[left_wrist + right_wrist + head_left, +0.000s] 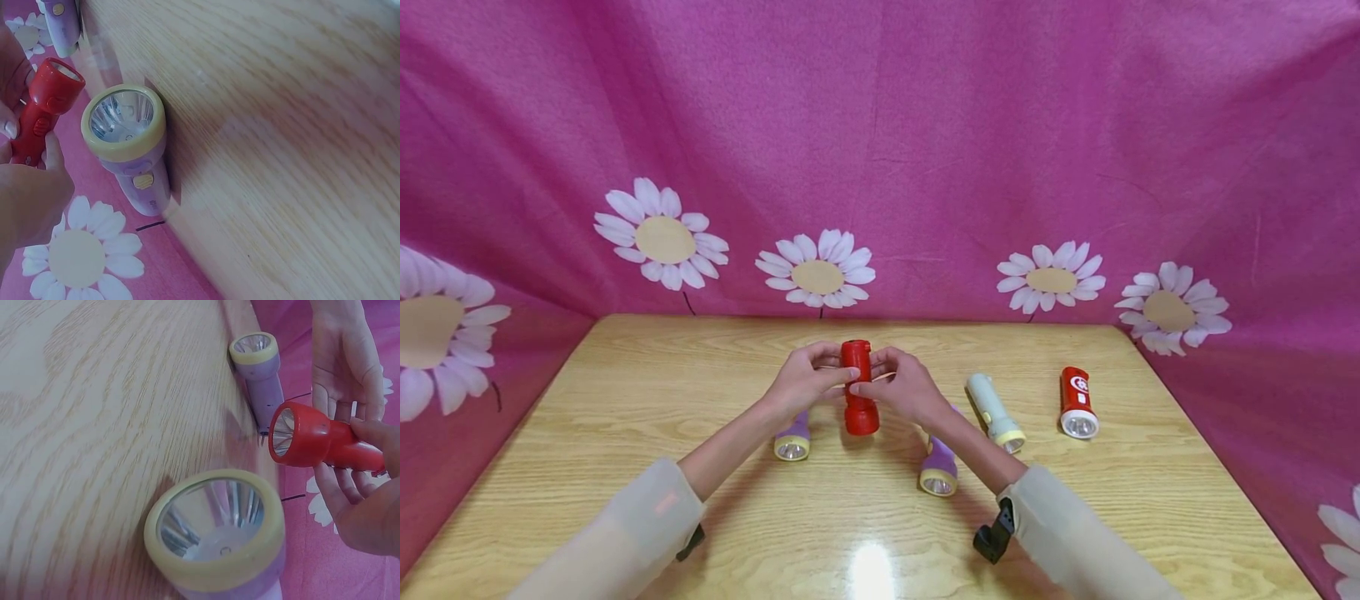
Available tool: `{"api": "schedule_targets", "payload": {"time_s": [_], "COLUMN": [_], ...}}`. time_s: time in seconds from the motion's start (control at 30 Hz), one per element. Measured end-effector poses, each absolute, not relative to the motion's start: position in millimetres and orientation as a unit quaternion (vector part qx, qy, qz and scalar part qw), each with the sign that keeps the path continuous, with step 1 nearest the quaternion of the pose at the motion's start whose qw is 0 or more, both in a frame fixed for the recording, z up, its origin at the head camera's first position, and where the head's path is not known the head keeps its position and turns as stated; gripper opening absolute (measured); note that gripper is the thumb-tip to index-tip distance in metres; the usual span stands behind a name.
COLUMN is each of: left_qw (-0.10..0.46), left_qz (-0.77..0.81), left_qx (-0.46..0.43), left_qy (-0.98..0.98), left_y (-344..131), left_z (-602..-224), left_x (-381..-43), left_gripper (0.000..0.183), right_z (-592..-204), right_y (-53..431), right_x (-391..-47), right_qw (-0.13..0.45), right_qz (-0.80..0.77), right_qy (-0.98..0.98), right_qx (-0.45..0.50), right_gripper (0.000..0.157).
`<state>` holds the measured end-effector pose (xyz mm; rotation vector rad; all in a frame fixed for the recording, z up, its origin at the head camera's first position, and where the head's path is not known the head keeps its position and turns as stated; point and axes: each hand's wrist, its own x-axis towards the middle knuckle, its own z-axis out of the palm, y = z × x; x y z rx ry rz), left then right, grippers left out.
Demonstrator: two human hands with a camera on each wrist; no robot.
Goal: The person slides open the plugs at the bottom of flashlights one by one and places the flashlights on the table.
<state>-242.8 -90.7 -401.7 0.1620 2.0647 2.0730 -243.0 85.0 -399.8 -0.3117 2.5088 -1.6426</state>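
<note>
Between both hands is a small red flashlight (861, 414), held above the table with its lens end toward the near side. My left hand (807, 385) grips it from the left, thumb across the front and fingers behind. From the right side my right hand (912, 390) holds the same body, its thumb just below the other one. The right wrist view shows the clear lens of the red flashlight (303, 434) facing away from the palms. In the left wrist view, a switch shows on the red flashlight (45, 119).
A purple flashlight with a yellow rim (793, 433) lies below my left hand. Another purple flashlight (938, 467) is partly hidden under my right forearm. Farther right lie a pale green flashlight (988, 402) and a red-and-white flashlight (1077, 400). Pink flowered cloth (925, 167) surrounds the wooden table (647, 375).
</note>
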Motion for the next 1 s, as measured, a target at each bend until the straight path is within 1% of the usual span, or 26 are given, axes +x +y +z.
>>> {"api": "schedule_targets", "payload": {"time_s": [0.2, 0.4, 0.5, 0.8, 1.0], "left_qw": [0.097, 0.109, 0.115, 0.110, 0.113], "left_qz": [0.704, 0.723, 0.734, 0.744, 0.748], "left_qx": [0.054, 0.043, 0.036, 0.000, -0.009], "left_qy": [0.701, 0.680, 0.668, 0.659, 0.654], "left_y": [-89.8, -89.8, -90.0, -87.7, -87.3], "left_z": [-401.8, -400.5, -398.2, -394.9, -394.0], "left_x": [-241.7, -240.5, -239.9, -239.4, -239.4], "left_gripper": [0.042, 0.037, 0.034, 0.030, 0.029], "right_z": [-400.0, -401.1, -402.1, -402.9, -403.6], "right_y": [85.6, 85.6, 85.8, 84.4, 83.9], "right_x": [-239.9, -239.3, -239.4, -237.3, -237.0], "right_qw": [0.045, 0.037, 0.034, 0.033, 0.028], "right_qz": [-0.536, -0.531, -0.531, -0.531, -0.526], "right_qy": [0.835, 0.837, 0.835, 0.834, 0.837], "right_qx": [-0.116, -0.131, -0.137, -0.145, -0.150], "right_gripper": [0.037, 0.037, 0.036, 0.036, 0.035]}}
